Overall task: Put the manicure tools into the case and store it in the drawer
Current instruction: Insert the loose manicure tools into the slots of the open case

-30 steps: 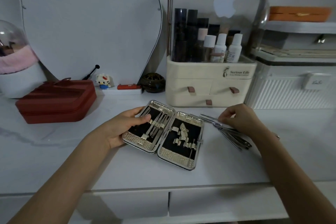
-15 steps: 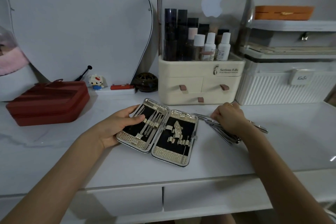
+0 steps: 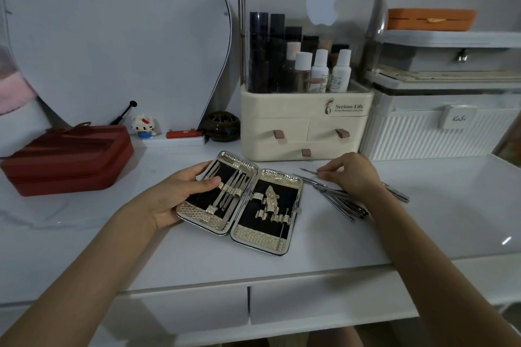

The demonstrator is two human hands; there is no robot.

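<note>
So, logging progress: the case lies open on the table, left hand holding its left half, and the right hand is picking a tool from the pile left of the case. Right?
Not quite. In the head view the pile of loose tools lies right of the case, not left. The rest holds: the case lies open on the table, the left hand holds its left half, and the right hand pinches a thin tool.

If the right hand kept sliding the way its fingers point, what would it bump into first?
Probably the open gold-trimmed manicure case: the right hand, pinching a thin metal tool, points leftward at it. Depth is unclear.
</note>
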